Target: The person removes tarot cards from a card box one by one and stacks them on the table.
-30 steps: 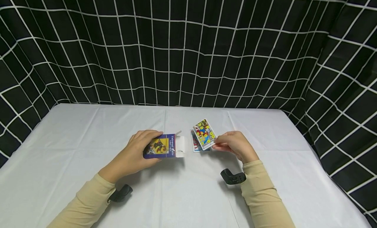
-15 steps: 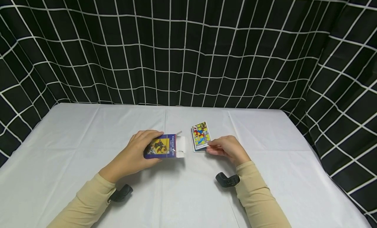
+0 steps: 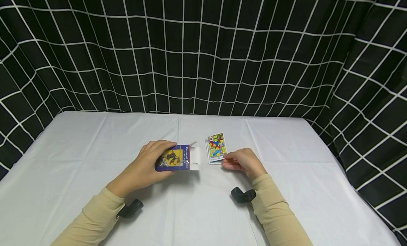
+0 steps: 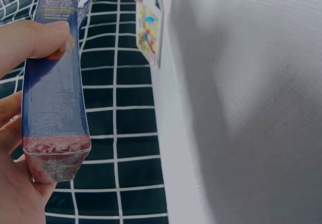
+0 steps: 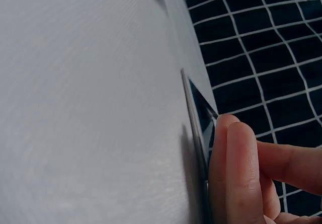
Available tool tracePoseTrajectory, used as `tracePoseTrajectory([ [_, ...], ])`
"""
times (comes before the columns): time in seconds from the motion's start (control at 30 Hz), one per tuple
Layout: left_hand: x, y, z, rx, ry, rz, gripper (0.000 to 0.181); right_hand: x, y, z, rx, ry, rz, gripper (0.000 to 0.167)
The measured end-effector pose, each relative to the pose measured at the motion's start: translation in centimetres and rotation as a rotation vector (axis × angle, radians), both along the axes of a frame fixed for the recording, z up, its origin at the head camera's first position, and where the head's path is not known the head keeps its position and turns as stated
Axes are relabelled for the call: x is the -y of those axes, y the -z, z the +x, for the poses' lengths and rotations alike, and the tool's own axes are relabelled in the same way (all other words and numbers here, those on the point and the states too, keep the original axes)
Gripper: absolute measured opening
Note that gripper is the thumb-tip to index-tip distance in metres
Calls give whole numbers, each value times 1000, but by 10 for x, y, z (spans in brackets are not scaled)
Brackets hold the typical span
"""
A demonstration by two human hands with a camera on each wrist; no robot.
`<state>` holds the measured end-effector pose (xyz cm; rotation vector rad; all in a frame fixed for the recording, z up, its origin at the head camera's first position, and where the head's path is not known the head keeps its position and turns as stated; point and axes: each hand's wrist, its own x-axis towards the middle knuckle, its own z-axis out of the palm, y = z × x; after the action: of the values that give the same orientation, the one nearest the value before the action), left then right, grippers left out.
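Note:
My left hand (image 3: 143, 164) grips a purple-blue tarot deck box (image 3: 173, 158) by its sides, with the white end flap standing out on the right. In the left wrist view the thumb presses one narrow side of the box (image 4: 58, 103), which is raised off the table. My right hand (image 3: 243, 163) pinches the lower right corner of a colourful tarot card (image 3: 217, 146) between thumb and fingers. That card lies over a thin stack of cards (image 3: 216, 163) on the table. From the right wrist, the stack's edge (image 5: 193, 126) shows below a slightly lifted card; its printed face is hidden there.
A white cloth (image 3: 197, 210) covers the table. Behind and at both sides hangs a black curtain with a white grid (image 3: 190, 55). Black wrist cameras (image 3: 243, 195) sit at both cuffs.
My right hand has moved left and slightly nearer me, bringing the pinched card from a slant into closer line over the stack. The left hand and box stay still.

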<state>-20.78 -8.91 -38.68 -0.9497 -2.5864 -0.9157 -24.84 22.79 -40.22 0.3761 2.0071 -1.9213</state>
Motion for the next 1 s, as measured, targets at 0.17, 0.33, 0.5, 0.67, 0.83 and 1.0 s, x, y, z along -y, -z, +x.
tracePoseTrajectory([
  [0.17, 0, 0, 0, -4, 1, 0, 71, 0, 2, 0, 20, -25, 83, 20],
  [0.33, 0, 0, 1, 4, -3, -5, 72, -1, 5, 1, 33, -42, 136, 19],
  [0.5, 1, 0, 1, 2, -4, -12, 72, -1, 4, 2, 25, -67, 179, 12],
  [0.67, 0, -1, 0, -4, 0, -12, 73, 1, 4, 2, 14, -90, 236, 12],
  [0.83, 0, -1, 0, 1, 0, -10, 72, 2, 5, 2, 19, -84, 265, 13],
  [1.0, -1, 0, 0, 5, 4, -5, 73, 6, 6, 3, 10, -87, 330, 15],
])
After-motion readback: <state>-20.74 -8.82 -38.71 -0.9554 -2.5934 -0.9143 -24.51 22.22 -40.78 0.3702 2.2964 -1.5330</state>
